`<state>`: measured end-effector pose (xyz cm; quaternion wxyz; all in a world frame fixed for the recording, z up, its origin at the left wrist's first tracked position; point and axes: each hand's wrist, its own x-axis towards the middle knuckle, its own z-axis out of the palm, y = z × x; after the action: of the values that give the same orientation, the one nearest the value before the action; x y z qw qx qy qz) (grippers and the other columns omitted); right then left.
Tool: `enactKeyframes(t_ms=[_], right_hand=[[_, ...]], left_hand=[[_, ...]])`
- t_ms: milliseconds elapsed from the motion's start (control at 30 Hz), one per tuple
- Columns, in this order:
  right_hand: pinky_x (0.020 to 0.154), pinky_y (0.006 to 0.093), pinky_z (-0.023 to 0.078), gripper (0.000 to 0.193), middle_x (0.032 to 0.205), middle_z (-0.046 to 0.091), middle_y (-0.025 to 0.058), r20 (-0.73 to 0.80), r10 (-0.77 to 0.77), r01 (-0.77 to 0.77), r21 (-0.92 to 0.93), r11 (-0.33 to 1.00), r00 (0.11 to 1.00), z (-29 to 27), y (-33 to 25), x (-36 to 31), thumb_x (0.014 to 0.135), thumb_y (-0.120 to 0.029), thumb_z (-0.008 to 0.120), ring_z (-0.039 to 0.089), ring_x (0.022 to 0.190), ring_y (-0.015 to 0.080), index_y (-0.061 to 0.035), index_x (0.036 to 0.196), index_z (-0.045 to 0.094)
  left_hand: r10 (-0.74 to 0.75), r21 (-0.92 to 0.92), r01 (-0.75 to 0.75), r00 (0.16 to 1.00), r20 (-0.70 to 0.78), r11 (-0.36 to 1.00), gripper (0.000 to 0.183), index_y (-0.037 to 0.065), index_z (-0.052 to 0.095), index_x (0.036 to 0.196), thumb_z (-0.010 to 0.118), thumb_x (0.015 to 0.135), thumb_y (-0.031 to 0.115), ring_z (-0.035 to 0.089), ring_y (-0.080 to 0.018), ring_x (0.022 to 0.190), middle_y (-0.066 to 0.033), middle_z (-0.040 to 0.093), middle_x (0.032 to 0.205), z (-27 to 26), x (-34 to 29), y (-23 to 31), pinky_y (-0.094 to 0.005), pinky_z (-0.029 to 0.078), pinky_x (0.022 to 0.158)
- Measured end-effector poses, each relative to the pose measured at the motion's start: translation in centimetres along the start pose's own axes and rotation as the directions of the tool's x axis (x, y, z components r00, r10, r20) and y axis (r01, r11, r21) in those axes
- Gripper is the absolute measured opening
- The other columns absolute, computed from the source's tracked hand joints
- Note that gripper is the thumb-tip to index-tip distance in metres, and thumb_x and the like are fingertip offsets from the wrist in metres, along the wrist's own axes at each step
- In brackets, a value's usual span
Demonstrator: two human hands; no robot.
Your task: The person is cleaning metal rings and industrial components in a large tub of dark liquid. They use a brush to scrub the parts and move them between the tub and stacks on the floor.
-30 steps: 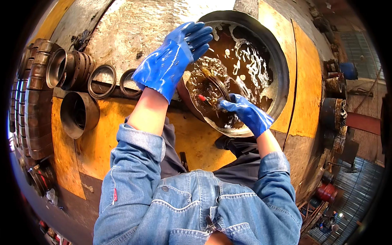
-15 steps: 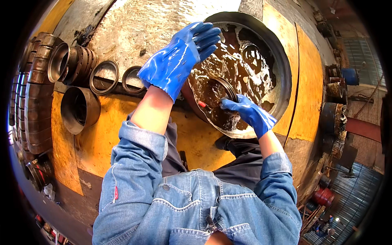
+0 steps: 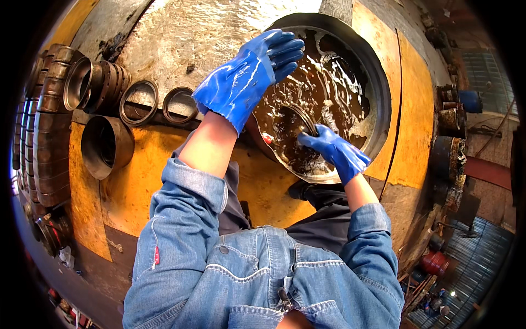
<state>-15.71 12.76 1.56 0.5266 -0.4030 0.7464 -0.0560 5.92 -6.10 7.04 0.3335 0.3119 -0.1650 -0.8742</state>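
Observation:
Both my hands wear long blue rubber gloves. My left hand (image 3: pixel 253 68) is raised over the left rim of a round metal basin (image 3: pixel 383 104), its fingers stretched out and holding nothing. Brown, rippling liquid (image 3: pixel 282 97) fills the basin. Near its front edge, my right hand (image 3: pixel 335 152) grips a grooved metal ring (image 3: pixel 301 116) that is partly under the liquid. The fingers on the ring are partly hidden. A small red-and-white thing (image 3: pixel 267 138) shows at the basin's left inner edge; its kind cannot be made out.
Two flat metal rings (image 3: pixel 139 103) lie left of my left forearm, beside a row of thicker rings (image 3: pixel 90 85). A wide metal sleeve (image 3: pixel 108 147) stands in front of them. Stacked dark cylindrical parts (image 3: pixel 52 131) line the far left. Oily yellow boards (image 3: pixel 413 109) flank the basin.
My left hand has shifted slightly right, still outstretched. The ring in my right hand has tilted a little and sits lower in the liquid. The small red thing has drifted left.

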Motion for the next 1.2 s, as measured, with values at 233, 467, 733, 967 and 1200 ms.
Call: enactKeyframes(t_ms=[233,467,733,967,1200], right_hand=[[0.095,0.0309,0.051,0.051,0.107,0.075,0.0109,-0.291,-0.155,0.173,0.037,0.984,0.944,2.4,-7.0,-2.0,0.091,-0.041,0.070,0.068,0.099,0.0205,-0.0031,0.125,0.071],[0.086,0.0329,0.053,0.052,0.093,0.076,0.0081,0.054,-0.135,0.140,-0.095,0.986,0.989,-0.6,0.8,0.0,0.091,-0.052,0.074,0.069,0.089,0.0178,-0.0048,0.111,0.075],[0.077,0.0338,0.048,0.046,0.092,0.069,0.0087,-0.104,-0.173,0.189,0.165,0.968,0.979,0.9,-2.7,-0.3,0.092,-0.040,0.066,0.060,0.085,0.0160,0.0002,0.113,0.070],[0.087,0.0368,0.056,0.055,0.107,0.074,0.0201,0.018,-0.042,0.044,-0.111,0.993,0.999,-0.5,-2.7,-2.1,0.093,-0.038,0.069,0.070,0.093,0.0232,0.0081,0.122,0.065],[0.080,0.0321,0.049,0.039,0.091,0.069,0.0079,-0.192,-0.165,0.191,0.124,0.974,0.967,1.8,-6.5,-2.4,0.092,-0.031,0.070,0.062,0.083,0.0189,-0.0013,0.116,0.072]], left_hand=[[-0.015,-0.024,0.016,1.000,0.009,1.000,0.037,0.011,0.068,0.132,0.053,0.110,0.037,0.069,-0.0272,0.124,-0.0107,0.073,0.134,-0.5,0.0,-0.4,-0.0431,0.062,0.095],[0.008,-0.006,-0.008,1.000,0.006,1.000,0.037,0.010,0.069,0.131,0.052,0.111,0.036,0.069,-0.0262,0.124,-0.0102,0.074,0.133,-0.7,-0.1,0.1,-0.0436,0.062,0.096],[0.007,-0.022,-0.006,0.999,0.052,1.000,0.036,0.010,0.070,0.130,0.054,0.109,0.035,0.071,-0.0271,0.120,-0.0112,0.074,0.133,-1.1,0.7,-0.6,-0.0447,0.063,0.094],[0.000,0.000,0.000,1.000,0.024,1.000,0.037,0.010,0.070,0.131,0.054,0.110,0.036,0.070,-0.0267,0.121,-0.0110,0.073,0.134,-0.7,-0.2,-0.6,-0.0431,0.063,0.094],[-0.006,0.009,0.006,1.000,0.027,1.000,0.036,0.010,0.069,0.131,0.055,0.109,0.035,0.070,-0.0268,0.121,-0.0106,0.073,0.134,-0.2,0.0,-0.7,-0.0438,0.064,0.093]])
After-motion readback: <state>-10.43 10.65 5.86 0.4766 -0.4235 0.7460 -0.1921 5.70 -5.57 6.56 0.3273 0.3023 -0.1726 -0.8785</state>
